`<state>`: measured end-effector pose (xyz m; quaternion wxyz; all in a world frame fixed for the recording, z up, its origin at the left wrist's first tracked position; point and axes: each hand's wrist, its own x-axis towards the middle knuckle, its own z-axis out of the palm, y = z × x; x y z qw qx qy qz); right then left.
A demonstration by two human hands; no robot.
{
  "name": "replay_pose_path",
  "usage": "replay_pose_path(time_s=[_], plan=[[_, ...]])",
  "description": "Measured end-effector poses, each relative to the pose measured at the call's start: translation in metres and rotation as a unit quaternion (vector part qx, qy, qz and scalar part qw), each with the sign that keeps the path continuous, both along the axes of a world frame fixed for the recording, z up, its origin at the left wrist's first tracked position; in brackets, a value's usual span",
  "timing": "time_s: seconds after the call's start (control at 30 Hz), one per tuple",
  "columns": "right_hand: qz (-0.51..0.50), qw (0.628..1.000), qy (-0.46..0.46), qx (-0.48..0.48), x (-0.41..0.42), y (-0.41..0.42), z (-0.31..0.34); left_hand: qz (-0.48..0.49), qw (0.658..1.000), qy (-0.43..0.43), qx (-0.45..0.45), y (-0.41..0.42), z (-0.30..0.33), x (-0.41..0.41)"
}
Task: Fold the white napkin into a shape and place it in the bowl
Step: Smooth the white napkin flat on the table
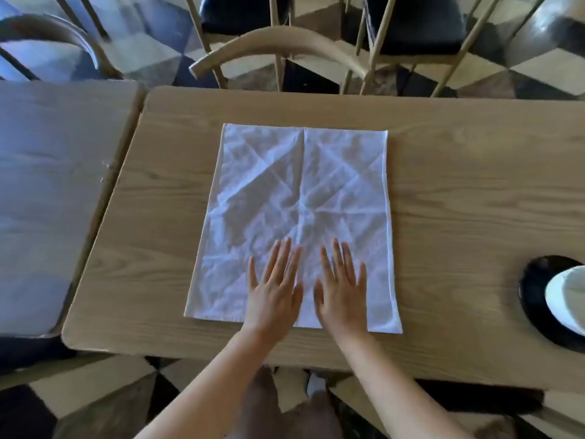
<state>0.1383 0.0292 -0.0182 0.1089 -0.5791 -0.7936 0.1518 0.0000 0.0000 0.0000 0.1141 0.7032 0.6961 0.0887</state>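
Observation:
The white napkin (294,198) lies spread flat and creased on the wooden table (459,185), unfolded, its edges roughly square to me. My left hand (274,288) and my right hand (342,288) rest palm down, side by side, on the napkin's near middle, fingers spread and holding nothing. A white bowl (568,299) stands on a black plate (535,289) at the table's right edge, partly cut off by the frame.
A second table (53,191) abuts on the left. Wooden chairs (281,49) stand beyond the far edge, over a checkered floor. The table's near edge runs just under my wrists.

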Motion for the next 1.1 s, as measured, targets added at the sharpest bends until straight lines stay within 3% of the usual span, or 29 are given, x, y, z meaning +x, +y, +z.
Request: replay_pose_path(time_s=[0.27, 0.4, 0.5, 0.57, 0.63, 0.7, 0.8, 0.97, 1.1], plan=[[0.033, 0.997, -0.067, 0.008, 0.034, 0.005, -0.030, -0.079, 0.995, 0.040, -0.034, 0.003, -0.045, -0.034], [-0.033, 0.996, -0.076, 0.013, 0.069, 0.013, -0.032, 0.021, 0.997, 0.057, -0.053, 0.007, -0.040, -0.078], [-0.134, 0.989, -0.065, 0.015, 0.059, 0.016, -0.028, 0.167, 0.982, 0.066, -0.060, 0.017, -0.037, -0.102], [-0.142, 0.987, -0.065, 0.034, 0.038, 0.027, -0.022, 0.219, 0.973, 0.061, -0.050, 0.032, -0.034, -0.102], [-0.080, 0.993, -0.057, 0.063, 0.008, 0.048, -0.020, 0.166, 0.985, 0.056, -0.013, 0.055, -0.030, -0.085], [-0.011, 0.996, -0.040, 0.076, -0.023, 0.077, -0.023, 0.044, 0.998, 0.049, 0.019, 0.078, -0.033, -0.062], [0.033, 0.996, -0.059, 0.058, -0.046, 0.116, -0.030, -0.057, 0.998, 0.036, 0.018, 0.109, -0.044, -0.047], [0.019, 0.994, -0.093, 0.062, 0.011, 0.162, -0.039, -0.035, 0.999, 0.039, -0.003, 0.137, -0.047, -0.092], [-0.082, 0.990, -0.104, 0.043, 0.039, 0.181, -0.034, 0.110, 0.991, 0.070, -0.019, 0.150, -0.041, -0.128]])
